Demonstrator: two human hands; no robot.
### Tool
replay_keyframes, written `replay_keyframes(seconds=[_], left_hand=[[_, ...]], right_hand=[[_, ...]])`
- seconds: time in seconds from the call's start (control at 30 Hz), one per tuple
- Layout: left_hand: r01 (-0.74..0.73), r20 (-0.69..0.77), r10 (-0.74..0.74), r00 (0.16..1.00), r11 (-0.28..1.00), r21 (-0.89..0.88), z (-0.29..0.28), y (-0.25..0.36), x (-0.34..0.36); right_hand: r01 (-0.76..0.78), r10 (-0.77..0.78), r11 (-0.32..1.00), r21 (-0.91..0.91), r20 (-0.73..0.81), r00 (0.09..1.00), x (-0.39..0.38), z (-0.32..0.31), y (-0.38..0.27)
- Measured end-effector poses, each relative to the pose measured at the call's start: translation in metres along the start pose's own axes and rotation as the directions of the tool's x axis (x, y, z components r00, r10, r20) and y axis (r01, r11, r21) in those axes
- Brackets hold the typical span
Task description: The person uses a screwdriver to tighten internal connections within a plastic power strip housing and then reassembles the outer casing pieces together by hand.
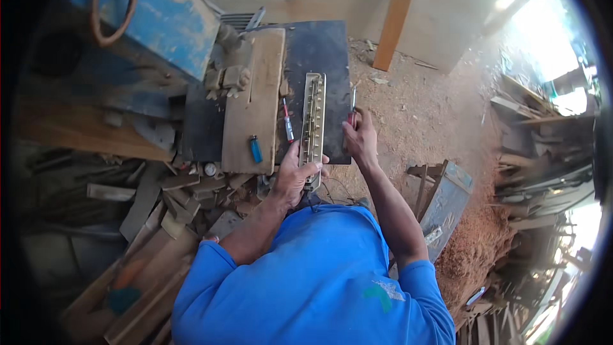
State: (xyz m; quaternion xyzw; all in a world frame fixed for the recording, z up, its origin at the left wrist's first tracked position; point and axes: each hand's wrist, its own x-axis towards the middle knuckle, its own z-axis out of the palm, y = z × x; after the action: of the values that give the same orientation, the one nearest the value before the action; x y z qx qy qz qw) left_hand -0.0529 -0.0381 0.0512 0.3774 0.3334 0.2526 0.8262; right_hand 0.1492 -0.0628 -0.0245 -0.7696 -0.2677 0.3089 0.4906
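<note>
A long, narrow power strip [313,112] lies with its inside exposed, showing rows of metal contacts in a pale housing. My left hand [294,177] grips its near end, thumb across the top. To the right of it, my right hand [362,139] is closed around the red handle of a screwdriver [353,114], whose shaft points away from me. Thin dark cord [335,186] trails by the strip's near end. Left of the strip rests a slim red-and-clear tool [288,124], perhaps another screwdriver. A blue lighter [256,149] sits further left.
The dark machine table [325,41] carries a wooden board [239,134] and metal clamp parts [228,80]. A worn blue machine body [159,13] stands at the far left. Wood offcuts [182,201] pile up at left. A blue-grey board [452,195] leans at right, above sawdust [472,255].
</note>
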Motion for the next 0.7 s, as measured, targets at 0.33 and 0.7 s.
replay_keyframes(seconds=[0.33,0.7], left_hand=[[-0.148,-0.074,0.154,0.985,0.986,0.078,-0.018,0.007,-0.042],[-0.133,-0.041,0.129,0.991,0.985,-0.106,-0.025,-0.002,-0.038]], right_hand=[[0.301,-0.318,0.821,-0.486,0.05,0.947,0.05,0.071,-0.013],[0.314,-0.33,0.883,-0.348,0.014,0.944,0.005,0.027,-0.007]])
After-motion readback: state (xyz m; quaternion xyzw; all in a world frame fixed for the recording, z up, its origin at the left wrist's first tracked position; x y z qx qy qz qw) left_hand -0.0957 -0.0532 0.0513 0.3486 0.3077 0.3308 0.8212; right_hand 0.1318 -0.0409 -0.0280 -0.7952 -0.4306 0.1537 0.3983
